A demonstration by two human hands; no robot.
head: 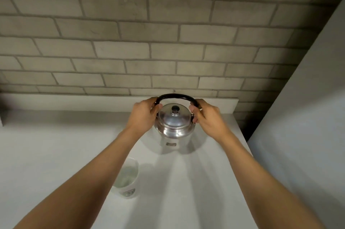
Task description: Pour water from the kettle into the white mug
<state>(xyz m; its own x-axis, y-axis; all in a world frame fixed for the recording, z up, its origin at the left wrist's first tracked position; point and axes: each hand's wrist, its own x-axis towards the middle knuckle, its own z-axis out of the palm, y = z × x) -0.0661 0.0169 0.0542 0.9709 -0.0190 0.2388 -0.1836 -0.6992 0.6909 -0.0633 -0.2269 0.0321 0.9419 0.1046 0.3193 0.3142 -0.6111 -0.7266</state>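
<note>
A shiny steel kettle (174, 123) with a black knob on its lid and a black arched handle stands upright at the back of the white counter. My left hand (144, 115) grips the left end of the handle. My right hand (207, 116) grips the right end. The white mug (128, 182) stands nearer to me, left of centre, partly hidden behind my left forearm. It holds water, and a dark emblem shows on its side.
The white counter (196, 182) ends at a raised ledge against a grey brick wall (168, 42). A tall white panel (308, 126) rises along the right side, with a dark gap between it and the counter's right edge.
</note>
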